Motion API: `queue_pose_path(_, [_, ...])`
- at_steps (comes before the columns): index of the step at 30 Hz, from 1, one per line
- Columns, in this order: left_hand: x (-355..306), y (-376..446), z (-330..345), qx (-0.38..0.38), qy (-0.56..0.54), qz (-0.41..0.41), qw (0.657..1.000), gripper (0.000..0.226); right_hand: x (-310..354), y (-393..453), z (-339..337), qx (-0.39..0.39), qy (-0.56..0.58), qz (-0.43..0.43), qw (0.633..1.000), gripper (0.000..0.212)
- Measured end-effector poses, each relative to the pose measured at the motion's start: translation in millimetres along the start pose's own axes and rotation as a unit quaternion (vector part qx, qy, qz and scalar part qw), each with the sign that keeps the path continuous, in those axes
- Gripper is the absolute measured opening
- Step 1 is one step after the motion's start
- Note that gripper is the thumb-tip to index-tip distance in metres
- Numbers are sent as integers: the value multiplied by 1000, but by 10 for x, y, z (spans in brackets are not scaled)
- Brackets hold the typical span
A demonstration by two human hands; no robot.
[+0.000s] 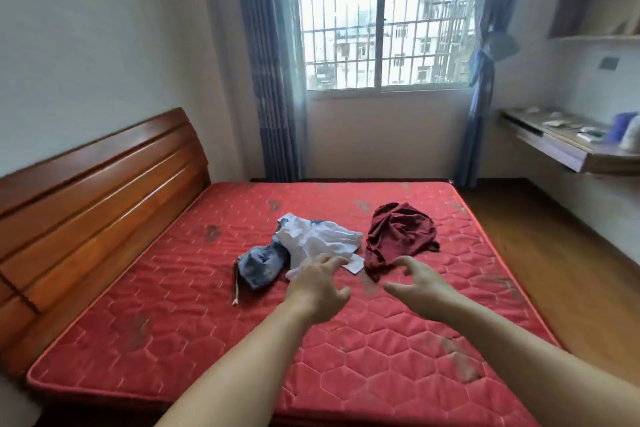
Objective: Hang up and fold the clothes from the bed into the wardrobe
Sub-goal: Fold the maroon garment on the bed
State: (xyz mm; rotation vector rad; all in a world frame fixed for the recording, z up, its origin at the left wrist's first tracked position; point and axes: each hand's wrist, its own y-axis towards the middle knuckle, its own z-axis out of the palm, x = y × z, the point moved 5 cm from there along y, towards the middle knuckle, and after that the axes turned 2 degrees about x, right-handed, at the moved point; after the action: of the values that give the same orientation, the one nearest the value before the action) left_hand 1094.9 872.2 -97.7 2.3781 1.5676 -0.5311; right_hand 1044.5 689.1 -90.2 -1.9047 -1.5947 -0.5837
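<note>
While both hands hover, left hand (320, 291) & right hand (417, 284) grip spread, clothes (322, 239) (no legible labels) lie on bed (173, 340).

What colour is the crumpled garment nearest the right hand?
Dark red, maroon garment, seen in the head view.

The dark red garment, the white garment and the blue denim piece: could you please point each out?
dark red garment (398, 236), head view, crumpled middle.
white garment (318, 241), head view, middle of the fabric.
blue denim piece (261, 263), head view, bunched centre.

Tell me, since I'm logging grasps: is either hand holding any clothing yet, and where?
Nothing is held. Left hand and right hand hover open over the mattress.
</note>
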Motion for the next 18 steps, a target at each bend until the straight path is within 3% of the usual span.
queue_pose_path(3, [-631,302,275,16,27,24,999,55,-566,16,-421,-14,-14,36,999,55])
queue_pose_path(7, [-950,706,495,41,24,20,999,58,-1042,229,-719,-12,-1,59,998,59])
queue_pose_path(18, [-639,2376,1204,66,-38,-34,997,56,-1739,1621,-1072,5,-45,92,995,58])
